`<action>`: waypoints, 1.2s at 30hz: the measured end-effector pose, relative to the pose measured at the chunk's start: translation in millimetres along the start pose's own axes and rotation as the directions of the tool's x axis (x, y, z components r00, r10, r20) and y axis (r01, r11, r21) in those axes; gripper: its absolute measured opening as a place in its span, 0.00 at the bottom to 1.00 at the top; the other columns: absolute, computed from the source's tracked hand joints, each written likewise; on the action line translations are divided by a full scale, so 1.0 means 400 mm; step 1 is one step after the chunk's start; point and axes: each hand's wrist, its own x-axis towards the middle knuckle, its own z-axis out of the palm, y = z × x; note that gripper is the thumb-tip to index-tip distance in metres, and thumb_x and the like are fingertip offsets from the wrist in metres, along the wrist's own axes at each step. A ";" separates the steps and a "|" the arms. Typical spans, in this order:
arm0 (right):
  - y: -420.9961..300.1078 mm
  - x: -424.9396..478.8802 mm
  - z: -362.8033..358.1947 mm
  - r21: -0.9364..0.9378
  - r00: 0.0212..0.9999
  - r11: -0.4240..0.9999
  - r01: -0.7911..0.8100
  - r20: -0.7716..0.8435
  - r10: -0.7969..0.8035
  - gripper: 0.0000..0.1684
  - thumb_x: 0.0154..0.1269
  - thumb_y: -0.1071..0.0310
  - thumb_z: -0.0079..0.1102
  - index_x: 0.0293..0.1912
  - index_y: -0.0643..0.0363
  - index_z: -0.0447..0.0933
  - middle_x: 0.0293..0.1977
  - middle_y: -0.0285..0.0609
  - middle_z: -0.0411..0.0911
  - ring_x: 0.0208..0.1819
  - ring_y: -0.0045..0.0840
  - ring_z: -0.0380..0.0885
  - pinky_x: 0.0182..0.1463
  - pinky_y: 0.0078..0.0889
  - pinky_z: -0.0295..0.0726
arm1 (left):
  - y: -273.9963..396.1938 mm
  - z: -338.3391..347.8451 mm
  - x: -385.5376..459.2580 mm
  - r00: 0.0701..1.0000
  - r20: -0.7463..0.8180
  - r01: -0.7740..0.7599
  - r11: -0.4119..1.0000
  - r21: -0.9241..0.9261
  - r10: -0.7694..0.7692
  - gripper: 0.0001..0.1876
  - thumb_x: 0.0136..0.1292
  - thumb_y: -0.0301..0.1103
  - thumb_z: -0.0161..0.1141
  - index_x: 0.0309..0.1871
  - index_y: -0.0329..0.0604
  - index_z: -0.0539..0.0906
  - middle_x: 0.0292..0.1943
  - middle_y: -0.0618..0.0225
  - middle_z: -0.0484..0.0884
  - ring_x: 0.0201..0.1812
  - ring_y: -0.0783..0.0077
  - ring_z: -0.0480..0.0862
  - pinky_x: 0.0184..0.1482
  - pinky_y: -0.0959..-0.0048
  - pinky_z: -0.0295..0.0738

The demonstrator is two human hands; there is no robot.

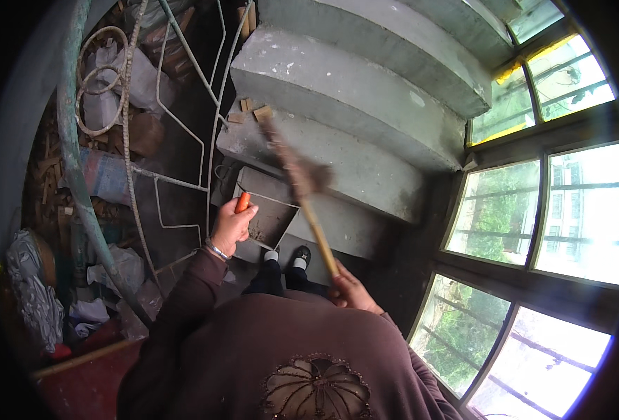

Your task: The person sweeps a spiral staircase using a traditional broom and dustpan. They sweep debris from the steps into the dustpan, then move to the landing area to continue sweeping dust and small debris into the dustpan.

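My left hand (pixel 230 228) grips the orange handle (pixel 242 202) of a dustpan. The dustpan (pixel 287 231) is tilted, its tray just past my hand and close to my shoes, with grey dust and debris inside. In my right hand (pixel 352 290) is the pale stick (pixel 317 233) of a broom, held near its lower end in the picture. The brown far part of the broom (pixel 291 163) is motion-blurred over a concrete step (pixel 351 152). Small wooden offcuts (pixel 236 118) lie at the left end of that step, near the broom's far tip.
Concrete stairs (pixel 341 68) curve upward ahead. A metal railing (pixel 172 181) with a green handrail (pixel 73 157) runs on the left. Beyond it are sacks (pixel 104 173), plastic bags (pixel 118 265) and wood scraps (pixel 49 168). Barred windows (pixel 498 205) line the right.
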 end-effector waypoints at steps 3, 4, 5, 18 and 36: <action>-0.057 -0.050 0.073 -0.077 0.998 0.996 0.054 0.043 -0.051 0.31 0.71 0.63 0.44 0.70 0.41 0.49 0.23 0.31 0.60 0.18 0.14 0.59 0.19 0.16 0.61 | 0.009 -0.022 -0.004 1.000 -0.016 -0.016 1.000 -0.019 0.016 0.06 0.62 0.31 0.58 0.36 0.44 0.71 0.16 0.81 0.62 0.10 0.90 0.57 0.11 0.83 0.51; -0.096 -0.078 0.073 -0.054 0.998 0.997 0.064 0.018 -0.063 0.31 0.71 0.62 0.44 0.70 0.40 0.50 0.22 0.30 0.60 0.18 0.13 0.59 0.18 0.16 0.60 | 0.016 -0.041 -0.012 0.999 -0.033 -0.021 0.999 -0.032 0.020 0.06 0.62 0.31 0.58 0.36 0.44 0.71 0.17 0.81 0.62 0.10 0.90 0.57 0.11 0.83 0.51; -0.130 -0.096 0.066 -0.033 0.997 0.997 0.073 -0.006 -0.073 0.30 0.71 0.60 0.45 0.70 0.39 0.51 0.21 0.29 0.59 0.18 0.13 0.59 0.17 0.16 0.60 | 0.020 -0.054 -0.018 0.999 -0.036 -0.031 0.999 -0.041 0.029 0.06 0.62 0.31 0.58 0.36 0.44 0.71 0.17 0.81 0.63 0.10 0.90 0.58 0.11 0.83 0.51; -0.124 0.263 -0.091 -0.527 0.943 0.849 -0.042 -0.303 -0.141 0.21 0.70 0.53 0.46 0.57 0.49 0.64 0.18 0.33 0.63 0.13 0.21 0.63 0.16 0.30 0.68 | 0.036 -0.142 -0.045 0.992 -0.114 -0.063 0.989 -0.135 0.048 0.06 0.63 0.31 0.58 0.36 0.45 0.71 0.13 0.83 0.59 0.09 0.89 0.56 0.12 0.83 0.49; 0.019 0.232 -0.024 -0.936 0.916 0.217 0.279 0.191 -0.354 0.26 0.67 0.66 0.46 0.63 0.55 0.58 0.28 0.60 0.76 0.30 0.48 0.78 0.33 0.43 0.75 | 0.035 -0.222 -0.035 0.989 -0.147 -0.030 0.993 -0.118 0.012 0.07 0.62 0.32 0.59 0.34 0.44 0.72 0.13 0.82 0.59 0.10 0.89 0.56 0.12 0.83 0.48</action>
